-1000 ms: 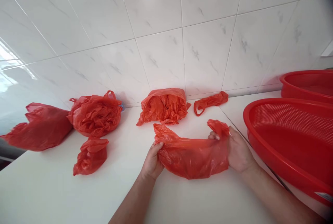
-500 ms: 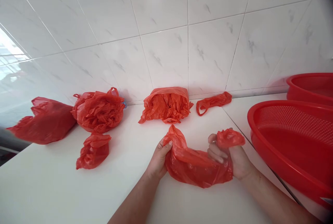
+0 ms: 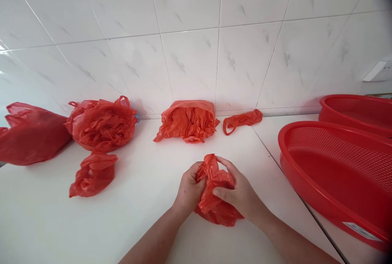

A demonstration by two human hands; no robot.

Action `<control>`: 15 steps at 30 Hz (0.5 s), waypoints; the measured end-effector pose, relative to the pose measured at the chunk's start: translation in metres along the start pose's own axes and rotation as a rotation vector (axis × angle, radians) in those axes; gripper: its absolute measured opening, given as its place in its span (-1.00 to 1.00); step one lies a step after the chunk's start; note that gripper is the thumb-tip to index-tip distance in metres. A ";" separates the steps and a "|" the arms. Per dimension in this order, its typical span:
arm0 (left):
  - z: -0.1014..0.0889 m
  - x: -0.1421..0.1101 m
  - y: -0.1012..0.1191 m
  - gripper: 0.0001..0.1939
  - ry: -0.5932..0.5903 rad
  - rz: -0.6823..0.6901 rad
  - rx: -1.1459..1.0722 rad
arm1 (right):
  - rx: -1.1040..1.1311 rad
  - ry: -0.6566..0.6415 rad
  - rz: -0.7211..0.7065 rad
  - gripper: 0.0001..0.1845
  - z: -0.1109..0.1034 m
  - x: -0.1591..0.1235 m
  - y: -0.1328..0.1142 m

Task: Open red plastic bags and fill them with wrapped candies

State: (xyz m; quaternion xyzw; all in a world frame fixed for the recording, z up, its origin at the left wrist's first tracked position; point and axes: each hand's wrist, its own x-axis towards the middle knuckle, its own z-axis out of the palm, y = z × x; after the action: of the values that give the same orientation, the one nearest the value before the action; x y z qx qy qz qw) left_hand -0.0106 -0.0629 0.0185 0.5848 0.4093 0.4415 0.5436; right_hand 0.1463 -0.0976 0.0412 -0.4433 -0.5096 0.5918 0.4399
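Note:
A red plastic bag (image 3: pixel 214 204) is bunched into a crumpled lump on the white counter (image 3: pixel 147 182) in front of me. My left hand (image 3: pixel 188 192) grips its left side with the fingers curled round it. My right hand (image 3: pixel 237 192) closes over its top and right side, fingers pressed into the plastic. Both hands meet around the bag.
Several more red bags lie on the counter: a small one (image 3: pixel 92 174) at the left, two big ones (image 3: pixel 101 123) (image 3: pixel 30 133) behind it, an open bundle (image 3: pixel 186 121) by the tiled wall and a twisted one (image 3: pixel 241 120). Two red basins (image 3: pixel 337 166) (image 3: pixel 358 110) stand at the right.
The bag was stretched wide between my hands a second ago. My hands have come together and squeezed it into a compact lump.

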 end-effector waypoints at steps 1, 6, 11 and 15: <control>0.001 -0.002 -0.001 -0.87 -0.015 0.023 0.054 | -0.051 0.031 -0.003 -0.21 0.003 0.000 0.001; 0.001 -0.004 -0.006 -0.90 -0.080 0.116 0.254 | -0.090 0.166 -0.116 -0.84 -0.002 0.008 0.011; -0.003 -0.001 0.000 -0.88 -0.047 -0.011 0.143 | 0.488 0.119 0.042 -0.58 -0.024 0.016 0.014; -0.005 -0.002 0.008 -0.68 -0.146 -0.002 0.114 | 0.679 0.019 0.121 -0.46 -0.030 0.017 0.013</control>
State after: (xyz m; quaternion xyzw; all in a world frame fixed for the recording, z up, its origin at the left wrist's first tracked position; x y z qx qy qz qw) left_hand -0.0164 -0.0645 0.0269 0.6453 0.3936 0.3731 0.5381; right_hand 0.1706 -0.0755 0.0246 -0.3065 -0.2523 0.7485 0.5313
